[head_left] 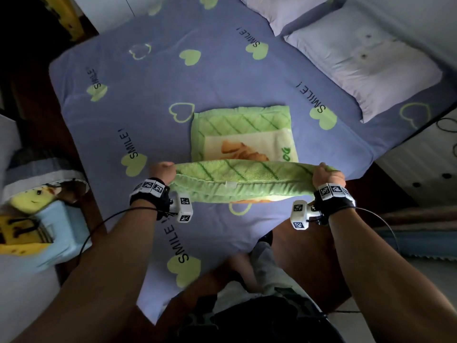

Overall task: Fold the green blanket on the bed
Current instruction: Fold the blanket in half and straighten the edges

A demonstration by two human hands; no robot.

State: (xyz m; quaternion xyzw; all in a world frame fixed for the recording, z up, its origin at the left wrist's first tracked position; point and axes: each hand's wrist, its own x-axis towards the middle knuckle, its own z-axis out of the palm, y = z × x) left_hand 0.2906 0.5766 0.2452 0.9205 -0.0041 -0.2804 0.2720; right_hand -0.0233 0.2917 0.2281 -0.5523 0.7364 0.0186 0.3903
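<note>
Green blanket (243, 134) lies near the middle of the bed (148, 120), already folded down to a small rectangle — its far part flat on the sheet, its near edge lifted off it. I have that near edge by both corners: my left hand (163, 173) has its fingers closed around the left corner, my right hand (326, 175) is clamped on the right one, and the cloth hangs taut between them with a thick rolled look. Several folds seem done, judging by the layers. What I think is left is one more fold, carrying this edge over onto the far part, then smoothing.

Around it the sheet is bare on all sides, so there is room to lay the edge forward. Pillows (358, 58) sit well apart at the far right — no obstacle. The near corner of the bed points toward my legs, so I have floor on both sides.
</note>
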